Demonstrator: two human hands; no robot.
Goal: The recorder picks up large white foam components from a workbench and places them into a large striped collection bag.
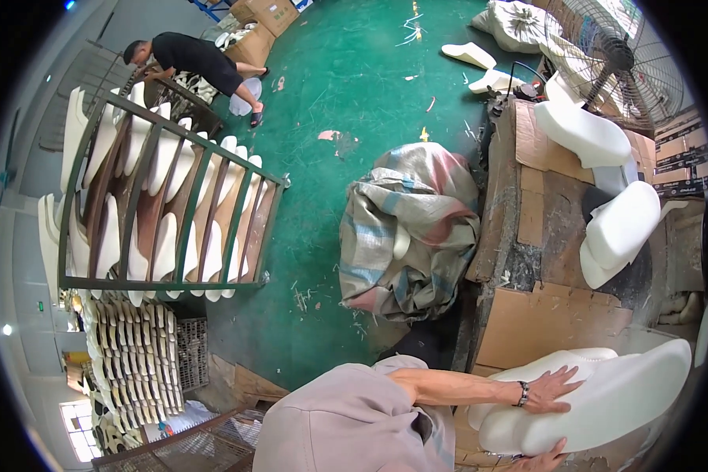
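Note:
A large, smooth white moulded piece [629,397], perhaps foam, long and rounded like a boot or seat, lies at the lower right. My left hand [547,391] lies flat on top of it with fingers spread, a dark bracelet on its wrist. At the near lower edge of the same piece my right hand [543,458] grips the side; most of that hand is cut off or hidden. Behind it, partly covered, is another white moulded piece [586,356] with a row of small marks along its edge.
Two more white pieces [621,228] [582,134] stand on the cardboard-covered worktable [554,318]. A fan [620,55] is behind it. Beside the table sits a crumpled woven sack [409,236]. A rack [165,283] holds white pieces at left; another person [193,63] bends beyond it.

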